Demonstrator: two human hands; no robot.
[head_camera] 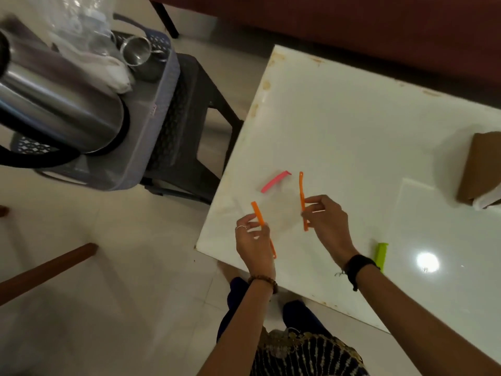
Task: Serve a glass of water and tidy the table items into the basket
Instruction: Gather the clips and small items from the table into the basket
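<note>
A white glossy tabletop (366, 147) stands on a pale tiled floor, with a grey basket (151, 131) on a dark stool (195, 126) to its left. The basket holds one large steel jug (62, 104), one steel cup (135, 51), a white cloth and clear plastic. Four clips show: two orange, one pink, one green. The left hand (253, 240) pinches one orange clip (258, 214) between its fingers; the right hand (325, 215) pinches the other orange clip (303, 200). The pink clip (275, 181) lies on the tabletop beyond the hands, the green clip (380, 255) beside the right wrist. One brown box (479, 169) sits at the right edge.
</note>
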